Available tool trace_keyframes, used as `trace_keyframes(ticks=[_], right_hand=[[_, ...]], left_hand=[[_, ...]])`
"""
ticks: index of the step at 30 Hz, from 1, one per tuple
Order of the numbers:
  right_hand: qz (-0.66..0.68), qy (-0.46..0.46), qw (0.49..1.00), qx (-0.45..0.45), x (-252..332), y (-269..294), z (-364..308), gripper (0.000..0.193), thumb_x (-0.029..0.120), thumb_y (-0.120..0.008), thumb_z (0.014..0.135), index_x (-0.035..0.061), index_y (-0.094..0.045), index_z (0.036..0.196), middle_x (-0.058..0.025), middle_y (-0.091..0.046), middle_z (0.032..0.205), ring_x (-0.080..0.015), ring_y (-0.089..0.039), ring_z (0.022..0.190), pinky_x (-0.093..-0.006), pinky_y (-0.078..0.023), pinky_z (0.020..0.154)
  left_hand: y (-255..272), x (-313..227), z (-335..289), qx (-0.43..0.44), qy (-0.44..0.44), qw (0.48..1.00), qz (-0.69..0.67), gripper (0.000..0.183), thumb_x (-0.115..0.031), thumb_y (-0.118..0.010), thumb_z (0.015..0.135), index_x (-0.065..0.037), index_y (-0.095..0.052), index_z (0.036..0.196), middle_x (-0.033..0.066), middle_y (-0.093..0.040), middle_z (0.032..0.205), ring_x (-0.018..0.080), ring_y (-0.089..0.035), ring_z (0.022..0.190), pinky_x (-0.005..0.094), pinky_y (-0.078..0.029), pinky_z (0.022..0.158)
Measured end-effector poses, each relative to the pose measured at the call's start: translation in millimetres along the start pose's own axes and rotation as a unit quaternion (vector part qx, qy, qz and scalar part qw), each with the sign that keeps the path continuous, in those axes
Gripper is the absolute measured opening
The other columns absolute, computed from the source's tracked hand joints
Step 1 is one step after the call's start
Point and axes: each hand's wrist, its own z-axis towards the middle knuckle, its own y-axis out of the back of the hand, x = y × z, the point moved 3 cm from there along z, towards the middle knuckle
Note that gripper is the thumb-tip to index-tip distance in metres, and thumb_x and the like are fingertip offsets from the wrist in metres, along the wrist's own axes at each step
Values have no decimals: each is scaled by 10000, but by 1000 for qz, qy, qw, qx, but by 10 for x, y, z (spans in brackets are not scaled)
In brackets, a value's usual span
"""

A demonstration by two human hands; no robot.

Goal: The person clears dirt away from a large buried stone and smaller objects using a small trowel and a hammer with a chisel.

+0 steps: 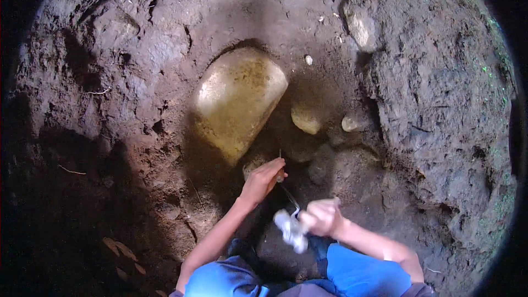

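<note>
My left hand (263, 180) is closed round a thin metal rod (289, 193), low beside the large stone. The rod's narrow tip shows past the fingers, and its other end slants toward my right hand. My right hand (323, 218) is a closed fist, smeared by motion, at a blurred whitish-grey thing (292, 231) whose kind I cannot make out. Ahead of my left hand a large, smooth, yellowish stone (239, 96) with a straight right edge sits partly sunk in brown soil. A smaller rounded stone (306, 118) lies to its right.
Rough earth walls (440, 93) rise around the dug hollow. A small pale stone (350, 123) and another pale stone (361, 31) are set in soil on the right. Dry leaves (120, 248) lie at lower left. My blue-clad knees (363, 272) are at the lower edge.
</note>
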Motion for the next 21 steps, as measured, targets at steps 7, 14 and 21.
trace_keyframes(ticks=[7,14,21], right_hand=[[6,-64,998,13,31,23,92,330,282,-716,874,133,-611,1149,-34,-578,696,-235,-627,520,-375,-539,452],[15,-135,988,75,-36,0,130,300,287,-730,857,121,-653,1094,-48,-579,705,-229,-649,578,-382,-555,511],[6,-198,970,139,-63,-139,19,336,266,-742,842,92,-659,1117,-67,-607,739,-254,-654,556,-399,-557,521]], left_hand=[[-4,94,-25,11,27,999,-40,441,8,-714,802,31,-627,1234,208,-655,1281,357,-610,1243,428,-526,1017],[34,81,-66,0,6,1000,-7,443,9,-721,790,16,-631,1223,201,-668,1259,355,-622,1224,421,-533,1009],[59,64,-56,-22,12,1000,-13,366,-31,-738,836,10,-660,1191,191,-683,1240,341,-634,1213,413,-529,1021]])
